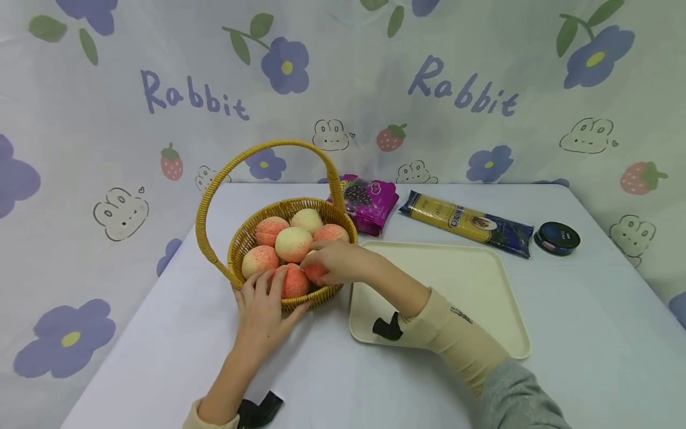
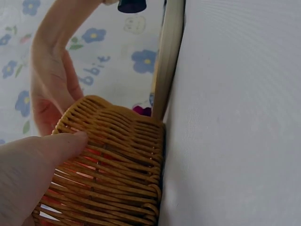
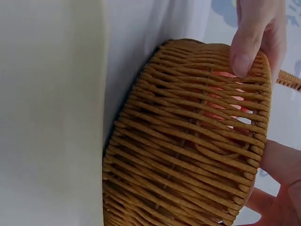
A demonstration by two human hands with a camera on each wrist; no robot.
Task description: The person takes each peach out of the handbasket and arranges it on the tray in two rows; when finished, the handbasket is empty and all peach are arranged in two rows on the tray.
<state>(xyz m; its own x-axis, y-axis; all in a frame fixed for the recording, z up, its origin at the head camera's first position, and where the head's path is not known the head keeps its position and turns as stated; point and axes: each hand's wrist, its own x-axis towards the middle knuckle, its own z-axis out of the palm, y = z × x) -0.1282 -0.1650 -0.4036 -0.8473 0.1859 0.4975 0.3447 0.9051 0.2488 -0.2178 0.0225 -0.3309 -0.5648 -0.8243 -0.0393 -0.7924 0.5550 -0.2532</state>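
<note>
A round wicker basket (image 1: 321, 295) with a tall arched handle stands left of centre in the head view, holding several pink and cream peaches (image 1: 293, 244). My left hand (image 1: 262, 316) grips its near rim. Its thumb (image 2: 70, 146) presses the woven outside in the left wrist view, while the fingers reach over the rim beside a red peach (image 1: 296, 282). Inside the basket's right side, my right hand (image 1: 343, 262) has its fingers curled round another red peach (image 1: 315, 274), mostly covered by the hand. The right wrist view shows mainly the basket's outer weave (image 3: 183, 136).
Right of the basket lies a cream rectangular tray (image 1: 455, 274), with my right forearm crossing above it. Behind are a purple packet (image 1: 367, 202), a long blue and yellow pasta-like packet (image 1: 466, 222) and a round dark tin (image 1: 557, 238). A printed curtain hangs behind the white table.
</note>
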